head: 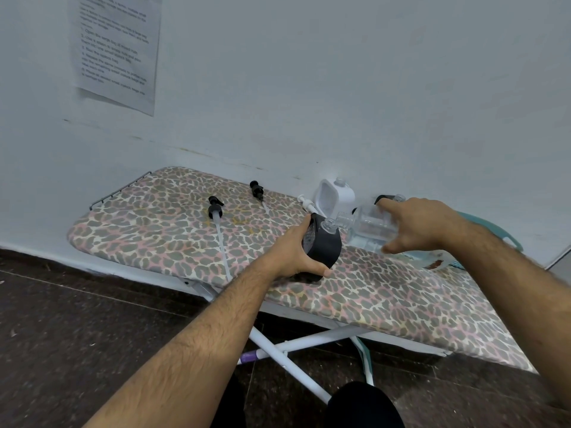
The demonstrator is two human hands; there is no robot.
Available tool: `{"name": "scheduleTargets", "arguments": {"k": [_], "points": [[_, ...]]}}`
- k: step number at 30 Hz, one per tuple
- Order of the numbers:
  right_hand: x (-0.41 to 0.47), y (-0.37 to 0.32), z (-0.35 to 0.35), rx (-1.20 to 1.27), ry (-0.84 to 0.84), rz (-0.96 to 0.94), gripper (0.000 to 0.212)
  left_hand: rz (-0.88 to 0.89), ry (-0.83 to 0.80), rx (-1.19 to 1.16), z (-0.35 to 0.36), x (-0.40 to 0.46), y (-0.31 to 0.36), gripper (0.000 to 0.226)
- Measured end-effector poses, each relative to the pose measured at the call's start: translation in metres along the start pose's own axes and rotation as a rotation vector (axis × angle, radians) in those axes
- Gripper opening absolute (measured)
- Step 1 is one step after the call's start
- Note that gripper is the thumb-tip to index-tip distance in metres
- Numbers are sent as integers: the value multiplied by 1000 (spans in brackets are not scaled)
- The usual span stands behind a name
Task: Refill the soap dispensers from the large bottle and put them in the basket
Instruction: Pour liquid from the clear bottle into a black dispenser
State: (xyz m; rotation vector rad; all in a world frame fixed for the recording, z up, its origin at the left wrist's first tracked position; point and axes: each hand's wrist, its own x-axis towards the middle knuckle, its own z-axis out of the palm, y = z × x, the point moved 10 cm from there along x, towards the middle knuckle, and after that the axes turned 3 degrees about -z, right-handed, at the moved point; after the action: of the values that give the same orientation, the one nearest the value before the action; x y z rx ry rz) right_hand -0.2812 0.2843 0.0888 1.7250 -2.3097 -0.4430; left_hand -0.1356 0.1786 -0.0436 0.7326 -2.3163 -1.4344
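Standing near the middle of the ironing board (386,301), a dark soap dispenser (324,245) with its pump removed is gripped by the left hand (296,254), fingers and thumb curled around its body, its open neck tipped toward the right. Just to its right a clear bottle (367,225) is seen, lying tilted with its long axis running left to right and its open neck pointed at the dispenser's neck, the two mouths almost touching. The right hand (423,223) is spread over the far and right side of this clear bottle, fingers fairly wide and extended; contact appears to be made, but whether the bottle is truly clasped or only touched cannot be told. The right hand is the nearer one to the clear bottle, and the coming move is judged to turn on keeping the two necks lined up so that nothing is spilled on the cover.

Further out, a white large bottle (335,196) with a handle is set against the wall, beyond both hands, with a white pump (306,204) lying just to its left. Two black pumps (215,208) (257,190) with long tubes are laid on the left part of the board, well apart from the hands. A teal basket (494,228) is partly visible at the right, behind the right forearm. A printed sheet (117,47) is fixed to the wall at the far left.
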Motion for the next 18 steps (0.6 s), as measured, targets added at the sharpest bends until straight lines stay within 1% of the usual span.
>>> {"name": "scheduleTargets", "arguments": {"k": [5,18], "points": [[0,-1,-1,-4,4,-3,76,0,-5,-8,1,0,1,123],[-1,-3,-3,0,0,-6,77,5,0,-9,0,0,1,123]]}}
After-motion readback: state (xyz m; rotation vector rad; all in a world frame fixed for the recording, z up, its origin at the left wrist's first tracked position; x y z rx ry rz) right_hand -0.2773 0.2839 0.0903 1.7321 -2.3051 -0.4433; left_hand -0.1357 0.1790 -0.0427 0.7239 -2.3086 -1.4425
